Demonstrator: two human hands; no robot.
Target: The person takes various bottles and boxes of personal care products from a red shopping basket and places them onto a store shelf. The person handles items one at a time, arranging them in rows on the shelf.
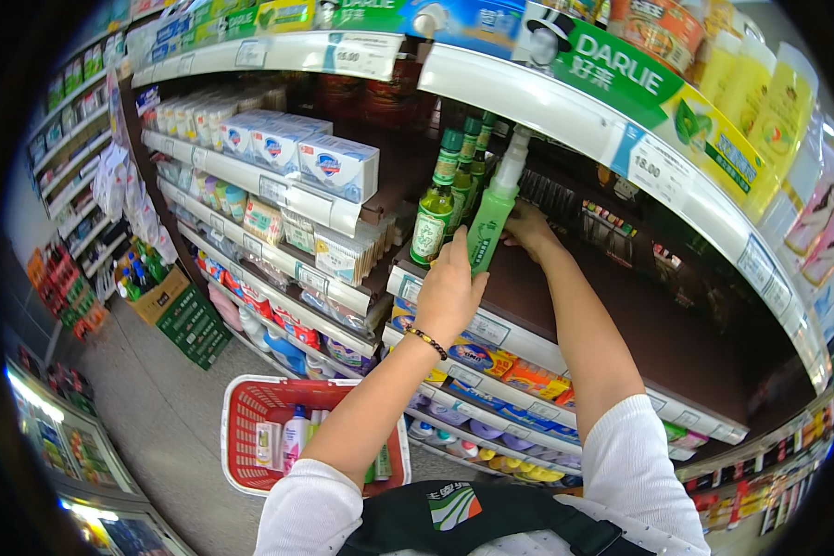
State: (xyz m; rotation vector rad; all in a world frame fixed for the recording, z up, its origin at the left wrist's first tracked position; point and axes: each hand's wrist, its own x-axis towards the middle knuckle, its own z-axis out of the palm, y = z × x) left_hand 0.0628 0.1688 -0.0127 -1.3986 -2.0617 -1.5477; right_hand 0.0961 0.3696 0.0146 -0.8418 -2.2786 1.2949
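My left hand (pixel 452 288), with a beaded bracelet on its wrist, is at the front edge of a dark brown shelf (pixel 598 306). Its fingers lie against the lower part of a green spray bottle (pixel 495 215) with a clear cap, which tilts to the right. Just left of it, a row of green glass bottles (pixel 432 219) with green caps stands upright, front to back. Farther in on the shelf, behind the spray bottle, is my right hand (pixel 528 229). Its fingertips are partly hidden, so whether it touches a bottle cannot be told.
A red and white shopping basket (pixel 243 445) with bottles and boxes stands on the floor below. Boxed soap (pixel 337 167) fills part of the left shelf. Above my hands runs a shelf edge (pixel 570 115) with price tags. Packaged detergents (pixel 483 354) lie on lower shelves; a carton of bottles (pixel 194 323) stands left.
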